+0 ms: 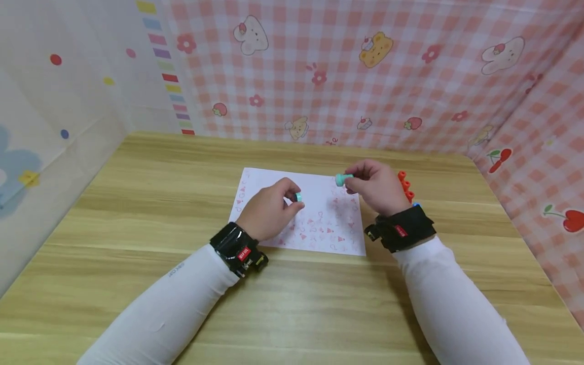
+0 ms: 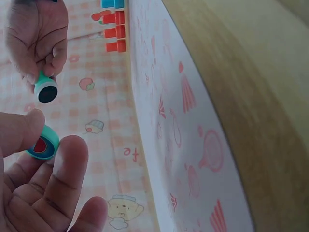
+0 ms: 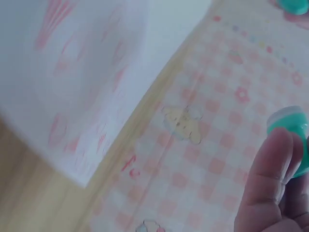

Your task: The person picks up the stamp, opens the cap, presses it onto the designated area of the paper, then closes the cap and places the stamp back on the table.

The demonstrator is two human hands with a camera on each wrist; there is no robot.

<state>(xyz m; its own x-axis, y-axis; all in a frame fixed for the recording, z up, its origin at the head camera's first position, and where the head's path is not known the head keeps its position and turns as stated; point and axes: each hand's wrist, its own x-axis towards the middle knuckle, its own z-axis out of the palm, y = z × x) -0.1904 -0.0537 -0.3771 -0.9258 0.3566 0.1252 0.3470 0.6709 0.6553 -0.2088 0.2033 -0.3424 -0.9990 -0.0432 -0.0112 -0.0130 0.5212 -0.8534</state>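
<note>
Over the white paper (image 1: 315, 187), my left hand (image 1: 269, 210) pinches a small green stamp cap (image 2: 52, 139) between thumb and fingers. A red and blue picture shows on the cap's round end. My right hand (image 1: 377, 188) grips a green toy stamp (image 1: 342, 180) above the paper's far right corner. In the left wrist view, the stamp's round dark face (image 2: 47, 94) points toward the left hand, with a gap between stamp and cap. Pink-red prints (image 2: 212, 150) of rackets and shuttlecocks cover the paper's near part and sides.
Several red stamps (image 1: 405, 186) stand in a row on the wooden table (image 1: 292, 304) beyond the right wrist, with a blue one (image 2: 112, 3) beside them. A pink checked cloth (image 1: 292, 76) hangs behind the table. Black straps circle both wrists.
</note>
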